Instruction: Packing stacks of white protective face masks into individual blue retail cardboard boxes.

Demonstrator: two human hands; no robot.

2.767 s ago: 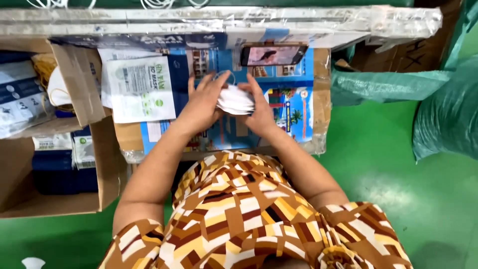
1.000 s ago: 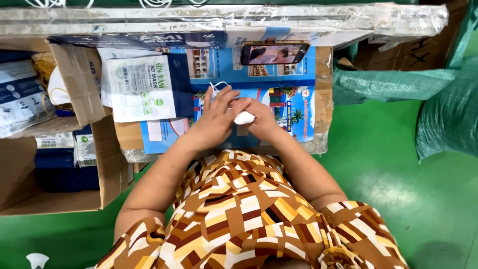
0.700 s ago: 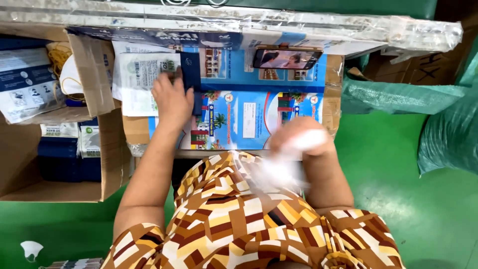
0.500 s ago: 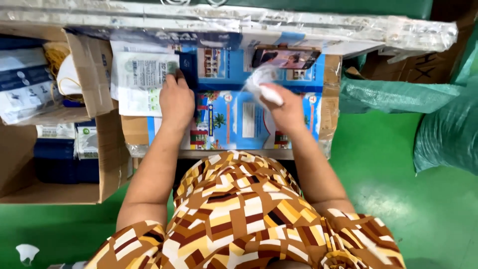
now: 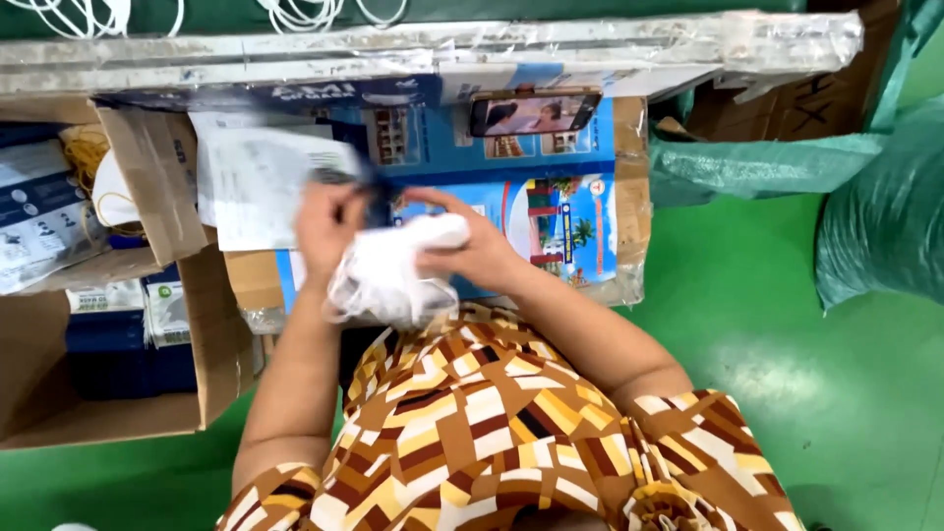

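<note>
Green glossy floor (image 5: 777, 364) fills the right and bottom of the frame, and a low table (image 5: 590, 211) covered with bright blue printed cardboard runs across the top middle. Above it sits a long pale bar wrapped in clear tape (image 5: 393, 44), with loops of white cord (image 5: 88, 12) hanging in at the top edge.

Centre of the frame: the person holds a crumpled white plastic bag with something white inside (image 5: 388, 275) up between both hands, just above the blue cardboard and close to the body. Left hand (image 5: 329, 221) grips the upper left side of the bag, fingers curled onto it, though it's motion-blurred so the exact grip is hard to make out. Right hand (image 5: 477, 251) is clamped on the right end, thumb on top and fingers wrapped underneath.

Just behind the left hand there's a white printed paper sheet (image 5: 261, 182) lying on the table, also blurry. A phone with a lit screen (image 5: 534, 113) is propped at the back of the table, upper middle. Left side has an open brown cardboard box (image 5: 118, 413) with blue and white packets inside. Green plastic sacks (image 5: 875, 216) pile up at the upper right. The person's brown, yellow and white patterned dress (image 5: 492, 433) takes up the bottom centre.
</note>
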